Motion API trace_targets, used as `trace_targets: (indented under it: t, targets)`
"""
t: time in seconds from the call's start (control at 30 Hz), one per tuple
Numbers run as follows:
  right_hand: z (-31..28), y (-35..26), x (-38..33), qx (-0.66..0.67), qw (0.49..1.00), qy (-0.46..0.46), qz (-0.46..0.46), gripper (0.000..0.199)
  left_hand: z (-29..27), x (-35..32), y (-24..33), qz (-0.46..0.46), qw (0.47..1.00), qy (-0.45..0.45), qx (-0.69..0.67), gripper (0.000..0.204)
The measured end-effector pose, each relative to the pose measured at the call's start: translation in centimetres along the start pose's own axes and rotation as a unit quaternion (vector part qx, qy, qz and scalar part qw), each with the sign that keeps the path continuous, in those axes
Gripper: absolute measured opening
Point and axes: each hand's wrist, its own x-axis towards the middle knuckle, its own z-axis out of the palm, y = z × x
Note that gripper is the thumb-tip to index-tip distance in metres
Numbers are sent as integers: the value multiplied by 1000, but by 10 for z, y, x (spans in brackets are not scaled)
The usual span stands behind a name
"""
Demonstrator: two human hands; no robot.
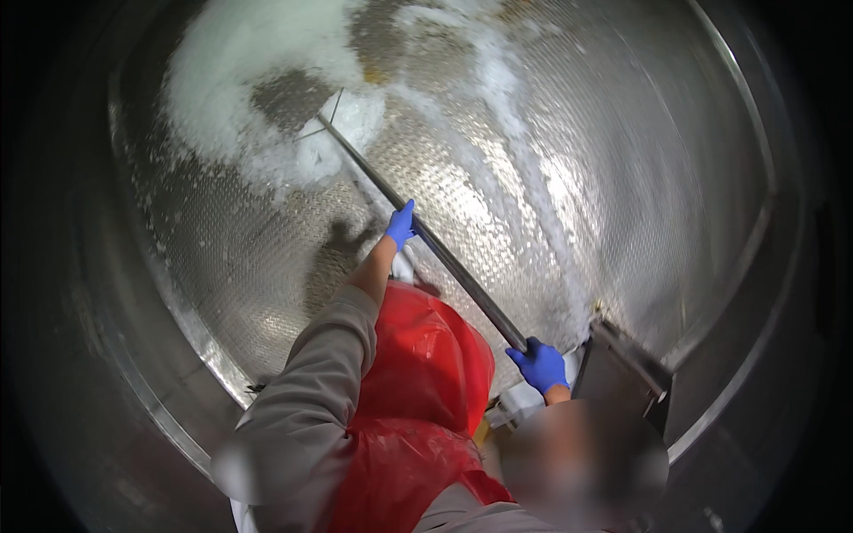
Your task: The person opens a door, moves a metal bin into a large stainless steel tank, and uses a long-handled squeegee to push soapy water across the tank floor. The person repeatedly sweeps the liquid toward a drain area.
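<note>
Gripping the metal pole (462, 272) two-handed: left hand (402, 226) and right hand (541, 365) both have fingers wrapped round it. Long axis runs far-left to near-right; crossbar end (337, 105) at white material (218, 84), left hand nearer.

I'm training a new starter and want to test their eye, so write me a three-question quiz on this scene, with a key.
1. True or false: the left hand and the right hand both grip the metal pole.
2. Which hand is nearer the pole's thin crosspiece? A: left; B: right; C: both equally near.
3. Fill in the colour: near the crosspiece, ____ material lies on the dimpled metal surface.

Key: 1 true; 2 A; 3 white.
</note>
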Motion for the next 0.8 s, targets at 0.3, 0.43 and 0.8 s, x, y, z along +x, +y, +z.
trace_targets:
  t: [0.3,0.43,0.8]
  targets:
    - [124,248,-266,95,987,25,125,50,130,-87,-258,-110,992,-39,49,36]
    - [197,364,-385,142,969,52,194,42,200,-169,-417,-108,992,-23,57,25]
    - [283,561,-759,-13,871,99,482,15,370,-505,-826,-280,943,-145,106,12]
